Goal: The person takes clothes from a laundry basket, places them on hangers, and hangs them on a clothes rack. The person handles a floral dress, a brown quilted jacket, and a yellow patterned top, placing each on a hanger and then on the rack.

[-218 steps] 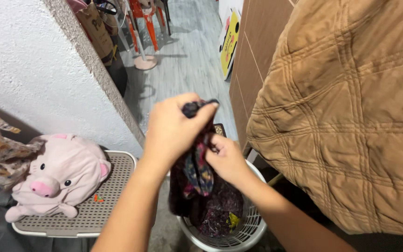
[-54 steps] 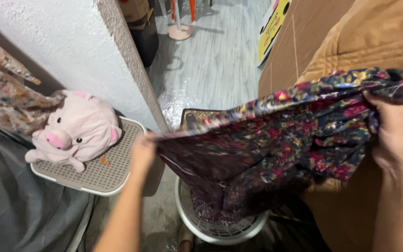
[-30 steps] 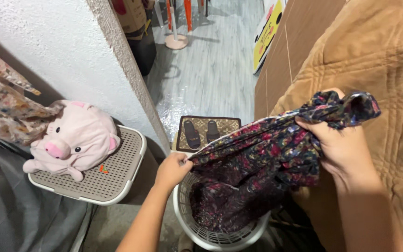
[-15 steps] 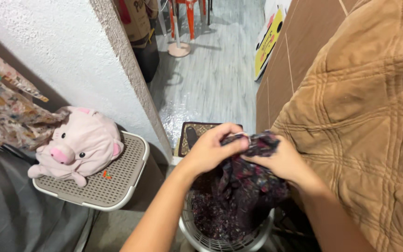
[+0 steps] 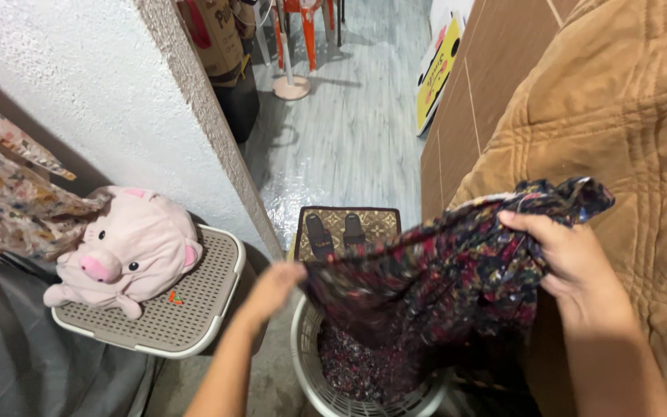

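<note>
A dark floral garment (image 5: 441,286) with red and blue flowers is stretched between my two hands above a white slatted laundry basket (image 5: 303,363). My left hand (image 5: 272,289) grips the garment's left edge, blurred by motion. My right hand (image 5: 565,259) clutches a bunched corner of it at the right, close to a tan quilted cover (image 5: 627,139). The lower part of the cloth hangs down into the basket, where more dark fabric lies.
A pink plush pig (image 5: 129,247) rests on a beige perforated lid (image 5: 187,316) at the left, beside patterned cloth (image 5: 1,193). A white textured wall (image 5: 94,100) stands behind. Black sandals (image 5: 333,232) sit on a brown mat; an orange chair (image 5: 310,31) stands down the grey floor.
My hands were together on the bunched garment half a second ago; now they have moved apart and the cloth is spread out between them over the basket.
</note>
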